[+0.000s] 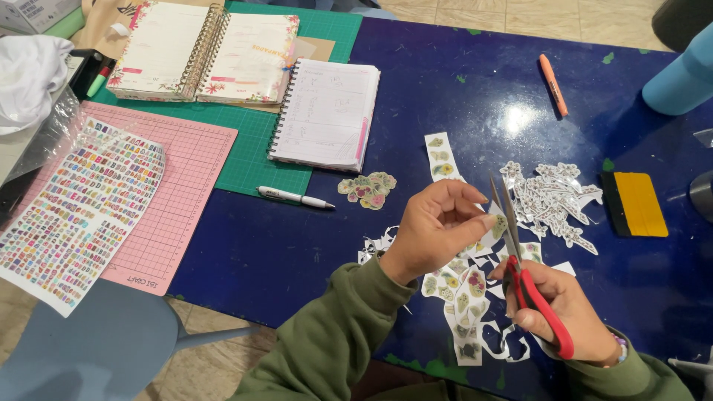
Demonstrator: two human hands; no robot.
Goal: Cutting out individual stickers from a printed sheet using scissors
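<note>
The left hand [434, 226] is pinching a small flower sticker [500, 224] between thumb and fingertips, its grip closed on that scrap and holding it up right against the blades, above the dark blue surface [445, 89]. The right hand [572, 315] is wrapping its fingers through the red handles of the scissors [520, 252], grip closed around them, and the blades are pointing up and away, standing slightly parted with the sticker sitting at them. Under both hands a cut-up sticker sheet [460, 304] of leaves and flowers is lying on the surface, with white offcuts around it. Just beyond the scissor tips a pile of cut-out white flower stickers [553, 197] is resting, and a narrow strip of stickers [440, 157] is lying beside it. A small cluster of pastel flower stickers [368, 189] is sitting near a white pen [295, 197]. Further left, a big sheet of tiny coloured stickers [78, 212] is overlapping a pink cutting mat [193, 186], with a green mat [256, 148] carrying a spiral notebook [327, 111] and an open planner [200, 52]. An orange marker [553, 84] and a yellow-and-black squeegee [635, 204] are lying well apart on the right.
</note>
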